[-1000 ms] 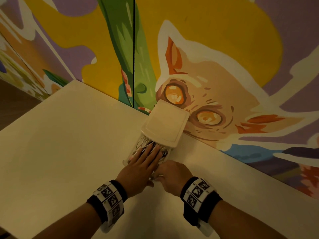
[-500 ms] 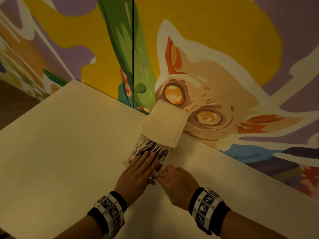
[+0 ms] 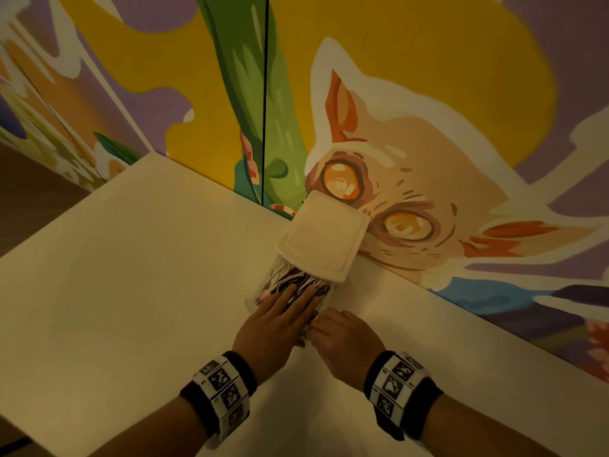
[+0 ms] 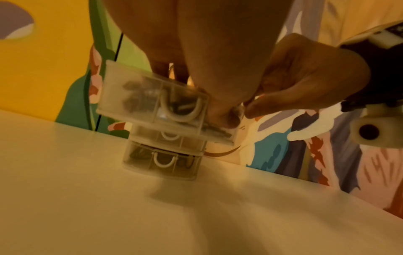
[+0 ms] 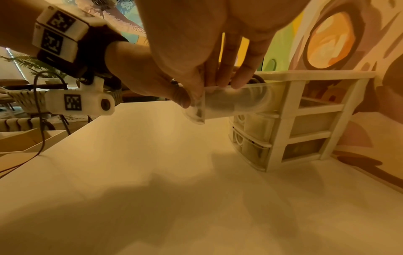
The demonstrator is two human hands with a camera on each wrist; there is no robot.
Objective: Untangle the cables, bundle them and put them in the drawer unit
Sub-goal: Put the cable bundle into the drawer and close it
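The last step looks underway: the cables [image 3: 298,281] sit in the top drawer [image 4: 152,101], pulled out at frame centre. The left hand [image 3: 276,324] presses flat on them, fingers spread; the right hand [image 3: 342,341] pinches the drawer's front corner. Next comes tucking strays, then pushing shut. The 2 lower drawers stay closed; nothing blocks.

1. The drawer unit [image 3: 324,234] stands on the table [image 3: 131,275] against the wall [image 3: 412,94], right of frame centre.
2. Its top drawer [image 4: 152,101] of 3 juts out toward the lower frame, cables [image 3: 296,280] inside.
3. The left hand [image 3: 276,321] lies on the cables; the right hand [image 3: 342,338] is just right, at the drawer's front corner.
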